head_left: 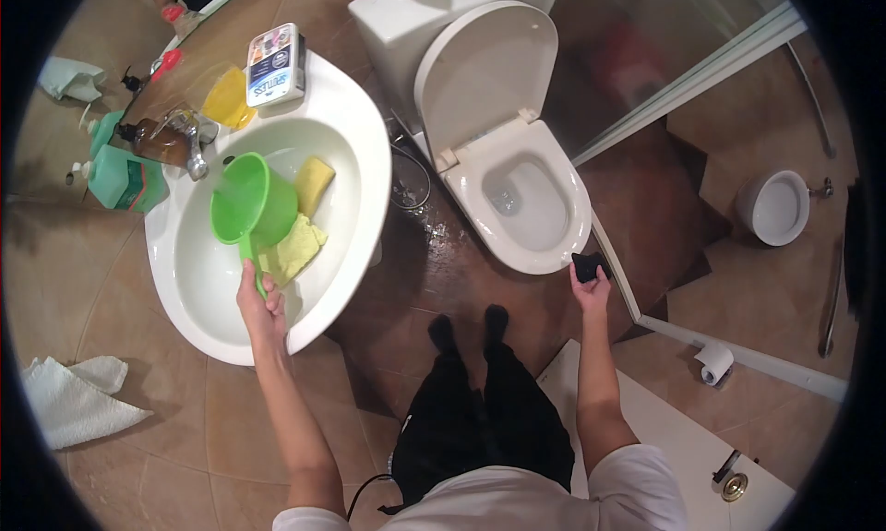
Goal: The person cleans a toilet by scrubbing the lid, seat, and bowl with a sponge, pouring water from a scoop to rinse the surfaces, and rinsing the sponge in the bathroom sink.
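My left hand point(262, 311) is closed round the handle of a green plastic water dipper point(275, 199), which is held in the white sink point(365, 153) near the tap point(196, 158). A yellow sponge point(315, 184) and a crumpled yellow cloth point(300, 247) lie in the basin beside the dipper. Off to the right, my right hand point(591, 293) grips a small black object point(585, 266) whose kind I cannot make out. It is close to the front rim of the toilet point(535, 208), whose seat is down and lid raised.
On the sink's back edge stand a pack of wipes point(276, 67), a yellow cup point(229, 101), a brown bottle point(157, 143) and a green bottle point(129, 180). A shower screen point(683, 86) rises right of the toilet. The floor point(426, 231) looks wet between sink and toilet.
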`<state>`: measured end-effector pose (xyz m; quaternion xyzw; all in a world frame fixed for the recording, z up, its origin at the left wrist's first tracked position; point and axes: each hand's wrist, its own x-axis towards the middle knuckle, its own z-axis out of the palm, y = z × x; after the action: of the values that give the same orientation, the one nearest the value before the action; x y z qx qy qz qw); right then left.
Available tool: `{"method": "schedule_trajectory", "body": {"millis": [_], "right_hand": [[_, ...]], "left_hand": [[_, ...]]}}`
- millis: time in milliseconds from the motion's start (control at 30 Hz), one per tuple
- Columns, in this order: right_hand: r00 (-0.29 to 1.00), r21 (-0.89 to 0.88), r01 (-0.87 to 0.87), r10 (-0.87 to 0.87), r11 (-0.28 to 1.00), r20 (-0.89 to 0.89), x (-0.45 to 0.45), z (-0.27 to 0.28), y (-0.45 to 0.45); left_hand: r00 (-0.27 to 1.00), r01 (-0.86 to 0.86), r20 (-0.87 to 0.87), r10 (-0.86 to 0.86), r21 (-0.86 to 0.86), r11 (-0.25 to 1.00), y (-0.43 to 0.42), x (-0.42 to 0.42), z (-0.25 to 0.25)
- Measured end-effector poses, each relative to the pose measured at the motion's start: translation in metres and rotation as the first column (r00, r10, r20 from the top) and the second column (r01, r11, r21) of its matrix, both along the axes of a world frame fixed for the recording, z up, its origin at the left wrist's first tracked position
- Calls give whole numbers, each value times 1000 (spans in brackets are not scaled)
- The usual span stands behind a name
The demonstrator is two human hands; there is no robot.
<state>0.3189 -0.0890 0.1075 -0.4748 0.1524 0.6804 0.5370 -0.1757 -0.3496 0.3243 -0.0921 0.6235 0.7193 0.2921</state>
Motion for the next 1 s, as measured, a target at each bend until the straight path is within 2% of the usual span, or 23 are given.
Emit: {"method": "schedule_trajectory", "body": {"millis": [167,267,600,700,767,800,867,1000], "right_hand": [[999,-6,4,-5,1000,-34,28,-5,19],[1000,-40,2,-3,999,-24,42,-3,29],[998,-123,-62,66,991,25,78,6,70],[990,-79,-131,135,988,44,85,1,86],[978,-5,-211,211,978,-4,88,-1,95],[977,-5,-212,212,977,-7,85,7,98],[872,171,-488,476,856,111,72,31,100],[798,236,-599,597,765,88,4,100,83]], "left_hand": [[998,-45,-34,45,8,999,8,13,11],[997,-68,-22,71,114,991,10,17,15],[991,-131,-27,135,98,986,4,38,32],[988,-142,-60,144,43,989,-1,60,44],[987,-141,-75,142,12,990,-3,80,58],[984,-127,-129,122,-30,991,-2,92,67],[970,-103,-230,78,-101,990,8,119,89],[976,-41,-216,4,-167,985,36,167,121]]}}
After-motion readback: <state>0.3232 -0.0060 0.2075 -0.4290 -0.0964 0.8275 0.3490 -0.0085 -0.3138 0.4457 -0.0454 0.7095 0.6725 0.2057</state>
